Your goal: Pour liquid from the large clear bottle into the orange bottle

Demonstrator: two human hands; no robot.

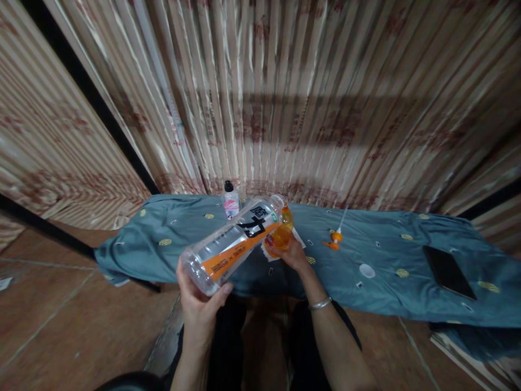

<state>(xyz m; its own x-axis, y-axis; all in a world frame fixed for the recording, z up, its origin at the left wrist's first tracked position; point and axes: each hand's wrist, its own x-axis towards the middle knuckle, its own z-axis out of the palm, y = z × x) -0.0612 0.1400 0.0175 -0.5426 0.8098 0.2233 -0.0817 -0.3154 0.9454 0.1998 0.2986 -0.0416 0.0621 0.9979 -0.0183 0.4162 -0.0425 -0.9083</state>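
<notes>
My left hand (201, 298) is wrapped round the base of a large clear plastic bottle (232, 244) with an orange and black label. The bottle is tilted, its mouth up to the right, over the top of an orange translucent bottle (284, 231). My right hand (290, 253) grips that orange bottle, which stands on or just above the cloth. Whether the two mouths touch is hard to tell. An orange pump head (336, 238) with a clear tube lies to the right. Behind the large bottle stands a small clear bottle (231, 201) with a black cap.
Blue patterned cloth (382, 244) covers a narrow table. On it, a white round disc (367, 270) and a black phone (449, 272) lie to the right. A striped curtain (260, 108) hangs behind, with black poles at both sides.
</notes>
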